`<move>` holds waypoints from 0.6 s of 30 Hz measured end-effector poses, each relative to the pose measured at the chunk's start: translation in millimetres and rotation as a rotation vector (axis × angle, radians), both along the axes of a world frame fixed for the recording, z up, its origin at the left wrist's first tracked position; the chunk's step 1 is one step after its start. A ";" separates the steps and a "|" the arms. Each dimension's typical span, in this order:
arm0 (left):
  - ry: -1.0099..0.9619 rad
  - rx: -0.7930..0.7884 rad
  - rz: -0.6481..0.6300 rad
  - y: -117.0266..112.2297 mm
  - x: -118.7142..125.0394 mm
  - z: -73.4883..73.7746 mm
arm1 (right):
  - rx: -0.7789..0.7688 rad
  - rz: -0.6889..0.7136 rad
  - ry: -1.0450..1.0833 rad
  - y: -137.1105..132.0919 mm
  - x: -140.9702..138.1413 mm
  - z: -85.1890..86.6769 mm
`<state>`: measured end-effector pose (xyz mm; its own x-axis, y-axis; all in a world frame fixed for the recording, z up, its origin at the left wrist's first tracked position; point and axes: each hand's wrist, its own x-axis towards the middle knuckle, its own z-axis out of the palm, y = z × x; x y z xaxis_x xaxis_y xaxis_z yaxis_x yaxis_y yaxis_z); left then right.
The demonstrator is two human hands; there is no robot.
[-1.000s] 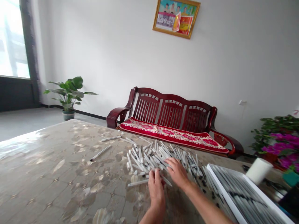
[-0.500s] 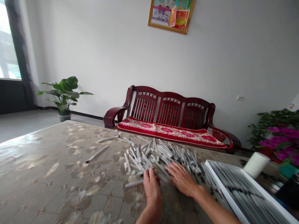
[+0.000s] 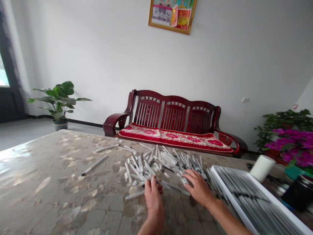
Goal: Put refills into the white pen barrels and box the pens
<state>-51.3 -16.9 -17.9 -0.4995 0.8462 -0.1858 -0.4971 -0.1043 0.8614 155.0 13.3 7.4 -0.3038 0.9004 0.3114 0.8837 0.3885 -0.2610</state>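
A loose heap of whitish, translucent pens and caps (image 3: 140,164) is spread over the table in front of me. My left hand (image 3: 153,194) is at the near edge of the heap, thumb and fingers closed. From it a clear pen (image 3: 177,188) runs to the right, its near part hidden by the fingers. Over the right side of the heap, my right hand (image 3: 198,187) has its fingers stretched out and its thumb apart, touching or just above small pale pieces. Another pen (image 3: 134,195) lies just left of my left hand.
At the right stands a white box (image 3: 234,199) filled with rows of pens, a white roll (image 3: 262,168) beyond it. Two pens (image 3: 94,165) lie apart at the left on the patterned table (image 3: 61,182). Behind the table is a red wooden bench (image 3: 173,114).
My right hand has drawn its fingers in from a flatter spread and raised its palm. The clear pen now stretches from my left hand toward the right one. The view has turned slightly right.
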 end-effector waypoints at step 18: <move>0.047 -0.006 -0.053 -1.8 3.2 1.0 | -0.009 -0.140 0.079 -3.4 -1.9 -6.9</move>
<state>-48.1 -18.8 -16.9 -0.4628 0.8703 -0.1684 -0.4603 -0.0736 0.8847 153.1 9.8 0.5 -0.1496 0.9350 0.3214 0.9057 0.2600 -0.3349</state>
